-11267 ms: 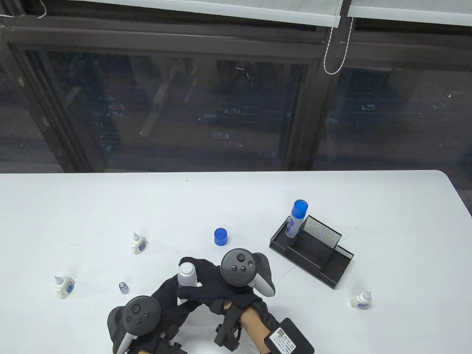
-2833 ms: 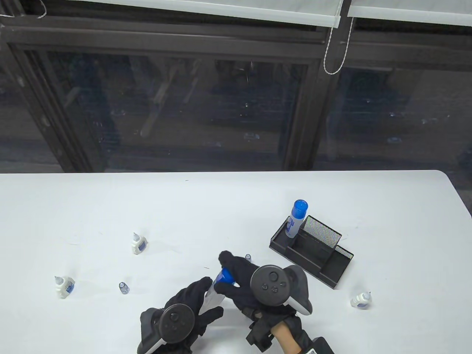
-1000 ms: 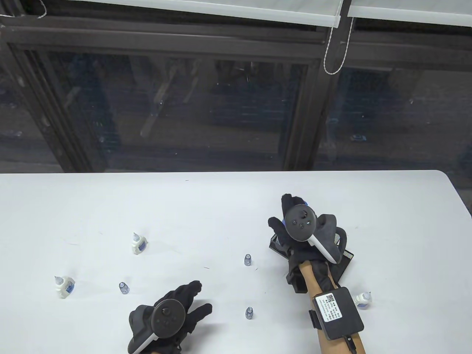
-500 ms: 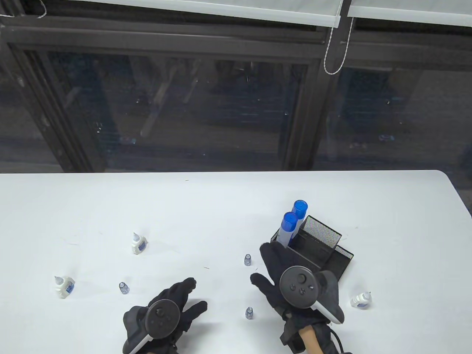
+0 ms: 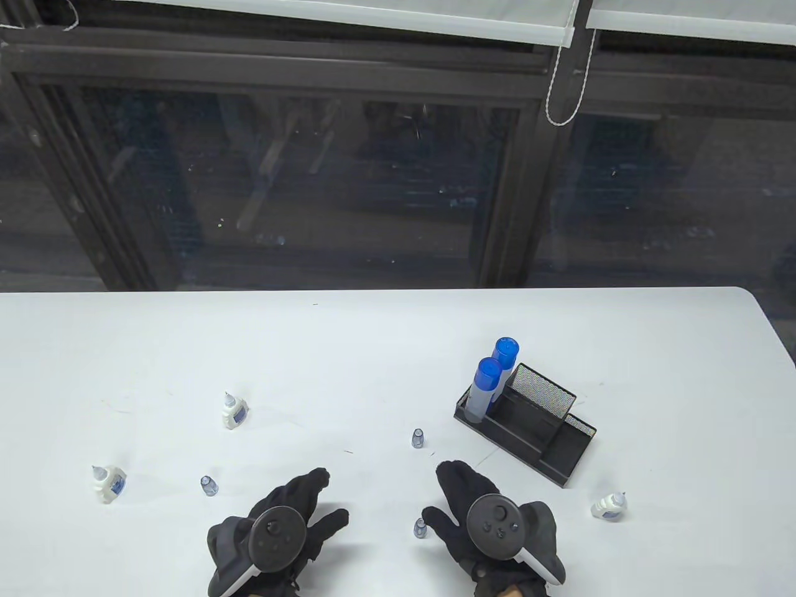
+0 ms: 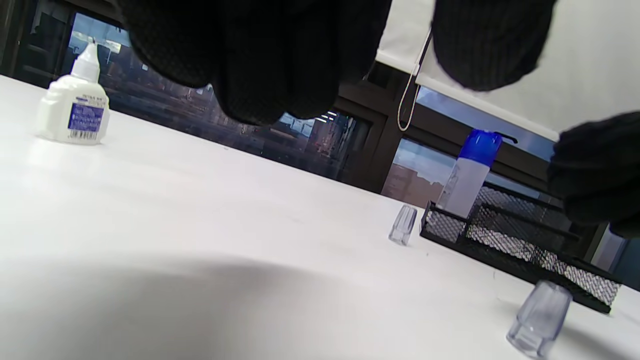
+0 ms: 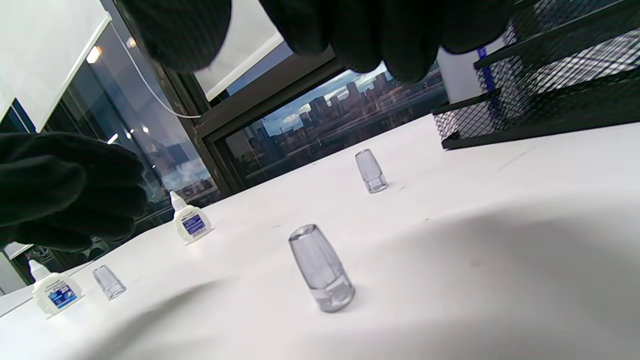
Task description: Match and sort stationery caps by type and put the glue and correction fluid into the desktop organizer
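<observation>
Shown from above, both gloved hands hovered low over the near edge of the white table [image 5: 373,348], each empty: the left hand [image 5: 280,528] had its fingers spread and relaxed, and the right hand [image 5: 485,522] likewise lay open, grasping nothing. Two glue sticks [image 5: 484,388] with blue caps stood upright, side by side, in the left-hand compartment of the black mesh organizer [image 5: 547,435], so that part of the task appeared complete. Three uncapped correction fluid bottles remained outside it: one upright toward the left of the table [image 5: 233,411], one near the far-left edge [image 5: 107,482], and one lying just right of the organizer [image 5: 608,505]. Three small clear caps stood loose on the table: one just beside the right thumb [image 5: 420,528], one between that hand and the organizer [image 5: 417,438], and one to the left [image 5: 208,485]. The likely next step was pairing a cap with a bottle. Several risks followed from this layout. Being small, smooth and light, the caps could slip from a bulky gloved pinch or be knocked over and roll if a finger brushed them; the cap beside the right thumb was most exposed. Open nozzles meant a squeezed or tipped bottle might leak fluid. A bottle placed carelessly could also topple the tall glue sticks.
</observation>
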### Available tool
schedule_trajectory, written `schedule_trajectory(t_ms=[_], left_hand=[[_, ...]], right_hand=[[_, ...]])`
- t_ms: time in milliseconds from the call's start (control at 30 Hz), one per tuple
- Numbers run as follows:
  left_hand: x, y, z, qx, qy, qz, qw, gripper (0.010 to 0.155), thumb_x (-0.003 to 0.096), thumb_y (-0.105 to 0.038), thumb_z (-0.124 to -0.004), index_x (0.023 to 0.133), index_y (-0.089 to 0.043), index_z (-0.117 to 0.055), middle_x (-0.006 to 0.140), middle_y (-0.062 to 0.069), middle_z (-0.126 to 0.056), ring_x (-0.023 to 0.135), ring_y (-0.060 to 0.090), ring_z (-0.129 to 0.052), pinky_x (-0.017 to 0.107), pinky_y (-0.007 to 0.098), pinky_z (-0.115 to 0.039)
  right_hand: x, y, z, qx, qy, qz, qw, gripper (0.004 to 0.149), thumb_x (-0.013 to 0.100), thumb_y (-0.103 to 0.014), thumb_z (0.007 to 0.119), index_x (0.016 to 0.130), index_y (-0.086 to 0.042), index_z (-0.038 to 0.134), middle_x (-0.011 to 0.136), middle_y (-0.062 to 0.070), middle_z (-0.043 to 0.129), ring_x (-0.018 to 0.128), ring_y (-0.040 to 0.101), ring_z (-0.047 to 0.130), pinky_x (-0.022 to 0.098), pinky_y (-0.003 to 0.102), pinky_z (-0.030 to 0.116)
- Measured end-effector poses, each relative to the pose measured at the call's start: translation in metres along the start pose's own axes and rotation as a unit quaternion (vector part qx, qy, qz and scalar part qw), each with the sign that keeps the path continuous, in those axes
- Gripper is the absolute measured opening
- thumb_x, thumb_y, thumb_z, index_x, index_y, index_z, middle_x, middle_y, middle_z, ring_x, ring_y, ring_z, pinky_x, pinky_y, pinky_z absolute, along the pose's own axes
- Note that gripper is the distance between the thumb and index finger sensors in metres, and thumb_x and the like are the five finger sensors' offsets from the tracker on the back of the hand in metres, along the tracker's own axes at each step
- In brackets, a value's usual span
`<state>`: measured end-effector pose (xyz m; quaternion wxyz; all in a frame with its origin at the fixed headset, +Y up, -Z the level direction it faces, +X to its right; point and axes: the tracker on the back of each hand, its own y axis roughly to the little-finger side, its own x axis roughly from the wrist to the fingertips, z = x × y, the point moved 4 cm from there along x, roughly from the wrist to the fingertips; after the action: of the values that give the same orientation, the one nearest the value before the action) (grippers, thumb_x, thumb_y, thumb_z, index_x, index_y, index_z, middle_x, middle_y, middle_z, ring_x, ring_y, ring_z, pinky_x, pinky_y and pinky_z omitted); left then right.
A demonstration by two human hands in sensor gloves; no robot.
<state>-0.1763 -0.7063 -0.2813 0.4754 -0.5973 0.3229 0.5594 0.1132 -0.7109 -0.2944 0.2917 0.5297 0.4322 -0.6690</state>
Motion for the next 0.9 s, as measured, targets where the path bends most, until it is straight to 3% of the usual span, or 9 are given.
schedule_trajectory(t_ms=[200, 367, 467, 600, 700, 900], left_hand=[[0.006, 0.031, 0.060, 0.000, -0.082, 0.036, 0.996, 0.075, 0.0509, -0.065, -0.072, 0.112, -0.024, -0.060, 0.112, 0.008, -0.077, 0.099, 0.034, -0.087, 0.069, 0.055, -0.072], [0.002, 0.102, 0.105, -0.020, -0.127, 0.130, 0.983, 0.078, 0.0513, -0.064, -0.073, 0.114, -0.023, -0.054, 0.117, 0.010, -0.068, 0.104, 0.037, -0.079, 0.071, 0.057, -0.068], [-0.011, 0.159, 0.118, -0.078, -0.141, 0.229, 0.960, 0.082, 0.0513, -0.064, -0.074, 0.116, -0.021, -0.050, 0.120, 0.014, -0.062, 0.107, 0.040, -0.073, 0.073, 0.059, -0.064], [-0.028, 0.223, 0.111, -0.080, -0.126, 0.338, 0.929, 0.089, 0.0505, -0.065, -0.076, 0.118, -0.017, -0.043, 0.122, 0.017, -0.053, 0.111, 0.044, -0.064, 0.074, 0.062, -0.059], [-0.037, 0.262, 0.088, -0.079, -0.083, 0.403, 0.908, 0.091, 0.0494, -0.065, -0.077, 0.118, -0.016, -0.041, 0.123, 0.018, -0.051, 0.112, 0.045, -0.062, 0.075, 0.063, -0.057], [-0.045, 0.301, 0.049, -0.092, -0.024, 0.466, 0.879, 0.088, 0.0491, -0.063, -0.078, 0.118, -0.018, -0.044, 0.122, 0.016, -0.054, 0.113, 0.045, -0.060, 0.076, 0.064, -0.054]], right_hand=[[-0.007, 0.012, -0.014, 0.018, 0.019, 0.010, 1.000, 0.069, 0.051, -0.047, 0.072, 0.110, -0.016, 0.055, 0.113, 0.018, 0.056, 0.099, 0.044, 0.064, 0.073, 0.060, 0.054], [-0.009, 0.012, -0.017, 0.018, 0.024, 0.008, 1.000, 0.069, 0.051, -0.047, 0.072, 0.110, -0.016, 0.055, 0.113, 0.019, 0.056, 0.099, 0.044, 0.065, 0.073, 0.061, 0.054], [-0.010, 0.010, -0.016, 0.018, 0.020, 0.003, 1.000, 0.069, 0.051, -0.047, 0.072, 0.110, -0.016, 0.055, 0.113, 0.018, 0.057, 0.099, 0.044, 0.065, 0.072, 0.060, 0.055], [-0.010, 0.008, -0.014, 0.020, 0.012, -0.002, 1.000, 0.068, 0.051, -0.047, 0.072, 0.110, -0.016, 0.056, 0.113, 0.018, 0.057, 0.098, 0.044, 0.066, 0.072, 0.060, 0.055], [-0.010, 0.007, -0.013, 0.024, 0.015, -0.007, 1.000, 0.068, 0.051, -0.047, 0.072, 0.110, -0.016, 0.056, 0.112, 0.018, 0.058, 0.098, 0.043, 0.067, 0.072, 0.060, 0.056], [-0.010, 0.007, -0.012, 0.021, 0.012, -0.003, 1.000, 0.068, 0.051, -0.047, 0.072, 0.109, -0.016, 0.056, 0.112, 0.018, 0.059, 0.098, 0.043, 0.068, 0.072, 0.060, 0.057]])
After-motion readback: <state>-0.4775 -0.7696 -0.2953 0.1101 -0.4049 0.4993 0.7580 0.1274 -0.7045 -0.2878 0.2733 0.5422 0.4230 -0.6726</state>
